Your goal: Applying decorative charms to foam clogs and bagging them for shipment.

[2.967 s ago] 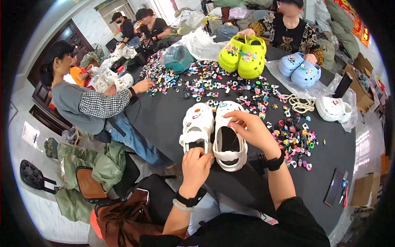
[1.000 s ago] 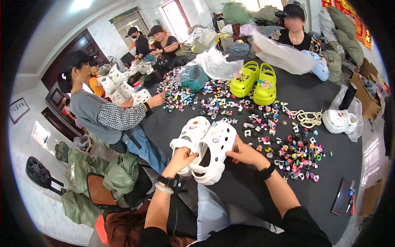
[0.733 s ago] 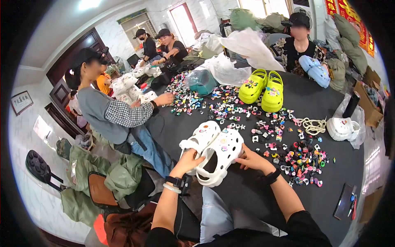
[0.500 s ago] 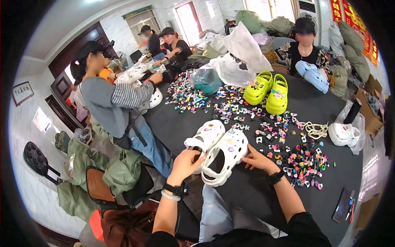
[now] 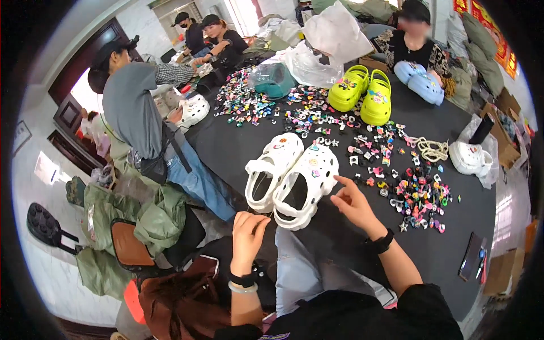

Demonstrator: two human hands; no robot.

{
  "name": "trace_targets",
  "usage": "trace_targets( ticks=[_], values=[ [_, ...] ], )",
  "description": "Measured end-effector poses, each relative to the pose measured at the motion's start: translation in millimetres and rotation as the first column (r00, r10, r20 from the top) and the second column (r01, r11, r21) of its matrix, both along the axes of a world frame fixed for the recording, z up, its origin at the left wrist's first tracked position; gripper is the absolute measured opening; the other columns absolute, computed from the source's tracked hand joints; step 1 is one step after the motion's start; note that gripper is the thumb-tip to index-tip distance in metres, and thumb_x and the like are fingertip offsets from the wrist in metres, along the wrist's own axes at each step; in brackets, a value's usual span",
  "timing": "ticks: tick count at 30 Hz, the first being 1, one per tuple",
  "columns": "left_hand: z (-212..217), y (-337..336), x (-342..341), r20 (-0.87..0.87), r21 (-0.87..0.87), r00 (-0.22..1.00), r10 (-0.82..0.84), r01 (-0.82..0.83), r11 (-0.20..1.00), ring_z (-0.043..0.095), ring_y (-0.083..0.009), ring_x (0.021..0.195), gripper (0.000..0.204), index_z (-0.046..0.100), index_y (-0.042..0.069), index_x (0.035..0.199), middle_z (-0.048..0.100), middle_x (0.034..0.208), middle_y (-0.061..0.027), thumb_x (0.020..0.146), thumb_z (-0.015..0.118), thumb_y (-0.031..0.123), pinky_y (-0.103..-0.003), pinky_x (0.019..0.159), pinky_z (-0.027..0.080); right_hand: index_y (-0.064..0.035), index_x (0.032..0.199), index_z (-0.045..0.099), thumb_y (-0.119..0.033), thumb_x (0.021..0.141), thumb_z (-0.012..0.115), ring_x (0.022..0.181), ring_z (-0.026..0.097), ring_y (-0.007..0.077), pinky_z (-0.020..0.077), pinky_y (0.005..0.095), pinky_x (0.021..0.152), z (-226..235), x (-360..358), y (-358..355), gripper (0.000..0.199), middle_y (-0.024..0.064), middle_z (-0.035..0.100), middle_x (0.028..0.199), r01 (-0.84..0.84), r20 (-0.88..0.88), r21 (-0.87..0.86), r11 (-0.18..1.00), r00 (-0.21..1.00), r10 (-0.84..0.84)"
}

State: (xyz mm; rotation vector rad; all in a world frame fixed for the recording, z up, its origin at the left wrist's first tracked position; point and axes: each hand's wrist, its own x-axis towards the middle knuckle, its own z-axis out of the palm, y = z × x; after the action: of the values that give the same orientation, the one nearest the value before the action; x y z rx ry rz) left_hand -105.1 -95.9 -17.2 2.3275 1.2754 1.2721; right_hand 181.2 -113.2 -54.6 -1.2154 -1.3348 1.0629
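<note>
A pair of white clogs stands side by side at the near edge of the black table, the left clog [image 5: 274,148] and the right clog [image 5: 317,164] with toes pointing away and small colourful charms on top. My left hand [image 5: 247,235] is just behind the left clog's heel strap, thumb and forefinger pinched together. A thin line seems to run from the fingertips towards the clog, too fine to name. Beside the right clog's outer side, my right hand [image 5: 356,207] has its fingers apart and holds nothing; its forefinger is close to the clog's side.
Loose shoe charms [image 5: 419,195] lie heaped and scattered over the table [image 5: 362,260]. Lime-green clogs [image 5: 376,102] stand beyond, a bagged white clog [image 5: 469,157] and cord [image 5: 430,149] at right, a phone [image 5: 471,256] nearer. A person opposite holds blue clogs [image 5: 420,84]; others work at left.
My left hand has come off the left clog and drawn back towards me, now pinching. My right hand has lost contact with the right clog or nearly so. The clogs stay together.
</note>
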Motion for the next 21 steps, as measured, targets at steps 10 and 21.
trace_targets(
  ticks=[10,21],
  values=[
    [-4.4,-12.6,-0.2,0.068,0.014,0.998,0.009,-0.010,1.000,0.056,-0.0270,0.087,0.014,0.060,0.000,0.091,0.059,0.088,-0.0114,0.078,0.059,-0.006,-0.035,0.080,0.043,-0.0111,0.112,0.057,-0.012,0.080,0.063,0.084,0.063,0.0249,0.0523,0.0337,0.068,34.8,-97.9,5.4,0.033,0.0068,0.062,0.099,-0.223,0.469,0.643,0.733,0.871,-0.147],
    [4.9,2.1,-12.4,0.175,-0.111,0.974,-0.145,0.166,0.980,0.055,-0.0191,0.092,0.019,0.059,0.000,0.092,0.056,0.095,-0.0086,0.077,0.061,-0.011,-0.029,0.085,0.042,-0.0106,0.084,0.061,-0.020,0.079,0.064,0.073,0.062,0.0209,0.0490,0.0345,0.057,28.3,-117.0,34.5,0.011,0.0027,0.055,0.078,-0.336,0.553,0.637,0.694,0.826,-0.109]
  ],
)
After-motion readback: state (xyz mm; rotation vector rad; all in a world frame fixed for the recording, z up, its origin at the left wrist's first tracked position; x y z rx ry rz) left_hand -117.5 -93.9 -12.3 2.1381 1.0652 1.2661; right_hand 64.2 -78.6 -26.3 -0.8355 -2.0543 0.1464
